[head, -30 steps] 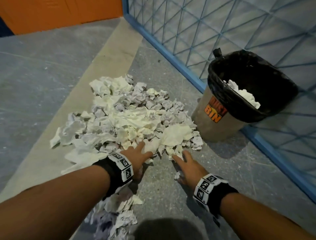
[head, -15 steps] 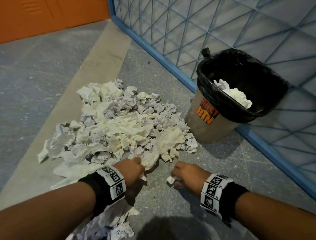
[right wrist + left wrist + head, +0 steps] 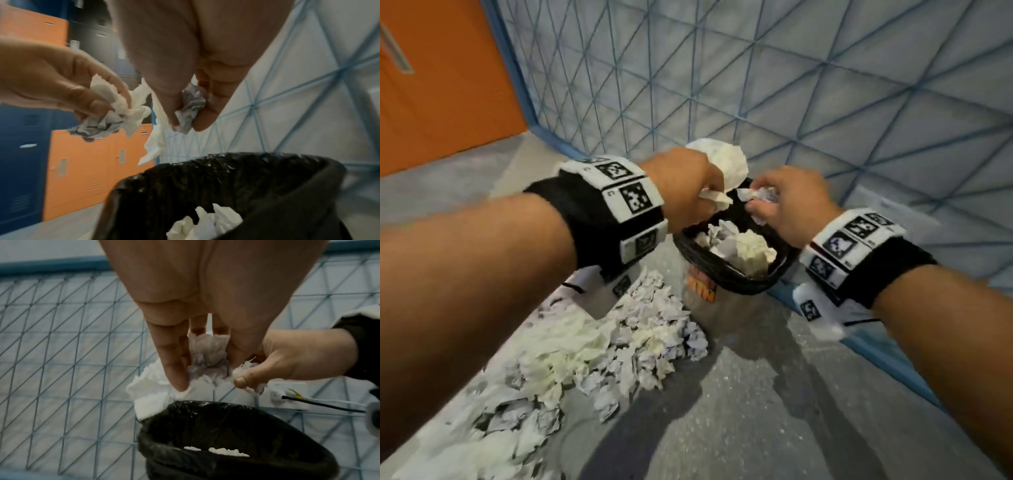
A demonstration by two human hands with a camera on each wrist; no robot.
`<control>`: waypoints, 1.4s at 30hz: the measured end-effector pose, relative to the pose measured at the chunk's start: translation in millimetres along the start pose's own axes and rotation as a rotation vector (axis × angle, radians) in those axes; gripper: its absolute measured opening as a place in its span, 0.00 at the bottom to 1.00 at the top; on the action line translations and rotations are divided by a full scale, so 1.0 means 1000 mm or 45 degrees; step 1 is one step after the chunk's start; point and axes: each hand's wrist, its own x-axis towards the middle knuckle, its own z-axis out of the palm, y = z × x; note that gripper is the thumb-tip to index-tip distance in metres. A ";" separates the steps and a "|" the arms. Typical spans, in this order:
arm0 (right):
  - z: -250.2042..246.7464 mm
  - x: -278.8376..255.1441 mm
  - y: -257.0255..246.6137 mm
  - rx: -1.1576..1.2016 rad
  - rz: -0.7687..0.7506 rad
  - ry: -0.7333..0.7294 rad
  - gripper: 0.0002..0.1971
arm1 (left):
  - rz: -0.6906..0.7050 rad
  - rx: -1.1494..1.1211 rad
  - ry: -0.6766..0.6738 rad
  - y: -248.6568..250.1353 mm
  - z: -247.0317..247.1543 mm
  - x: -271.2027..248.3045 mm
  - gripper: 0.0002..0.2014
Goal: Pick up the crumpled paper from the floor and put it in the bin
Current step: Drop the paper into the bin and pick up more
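My left hand [image 3: 690, 192] grips a bunch of white crumpled paper [image 3: 726, 161] above the bin [image 3: 736, 284]; in the left wrist view the fingers [image 3: 174, 369] curl round that crumpled paper [image 3: 207, 356]. My right hand [image 3: 787, 202] pinches a small grey crumpled paper ball [image 3: 760, 197], held over the bin's black liner [image 3: 226, 178]. The right wrist view has the ball [image 3: 190, 107] between thumb and fingers. White paper [image 3: 743, 248] lies inside the bin. A big heap of crumpled paper [image 3: 599, 346] covers the floor at lower left.
A blue lattice wall panel [image 3: 791, 85] with a blue base rail stands right behind the bin. Orange lockers [image 3: 441, 85] are at far left, with blue ones [image 3: 22, 146] in the right wrist view. Bare grey floor [image 3: 774, 411] lies before the bin.
Both hands have risen from the floor heap, each with paper taken up, and now hang over the bin's mouth. My view has swung up toward the wall.
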 end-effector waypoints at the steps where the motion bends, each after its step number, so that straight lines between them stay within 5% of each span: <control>1: 0.005 0.006 0.005 0.027 0.072 -0.026 0.16 | -0.028 -0.012 0.005 0.006 0.007 0.014 0.16; 4: 0.018 0.010 0.017 0.079 0.220 -0.227 0.27 | -0.104 -0.043 -0.156 0.017 0.038 0.038 0.20; 7: 0.024 -0.001 0.027 -0.048 0.166 -0.325 0.35 | -0.112 -0.105 -0.235 0.013 0.054 0.036 0.23; 11: 0.014 -0.033 0.027 -0.053 0.006 -0.170 0.22 | -0.073 -0.171 -0.055 0.003 0.038 -0.002 0.18; 15: 0.009 -0.087 -0.013 0.235 -0.226 -0.066 0.11 | -0.117 -0.162 -0.189 -0.024 0.034 -0.073 0.14; 22: 0.120 -0.171 -0.091 0.076 -0.552 -0.954 0.18 | -0.287 -0.081 -0.938 -0.069 0.111 -0.235 0.17; 25: 0.169 -0.204 -0.126 -0.046 -0.710 -1.215 0.26 | -0.426 -0.121 -1.114 -0.073 0.151 -0.297 0.22; 29: 0.211 -0.242 -0.164 -0.067 -0.685 -1.311 0.34 | -0.552 -0.124 -1.098 -0.073 0.191 -0.346 0.28; 33: 0.242 -0.280 -0.191 -0.059 -0.576 -1.346 0.29 | -0.666 -0.197 -0.977 -0.074 0.218 -0.361 0.33; 42: 0.261 -0.285 -0.174 -0.073 -0.475 -1.278 0.15 | -0.689 -0.251 -0.971 -0.067 0.254 -0.350 0.18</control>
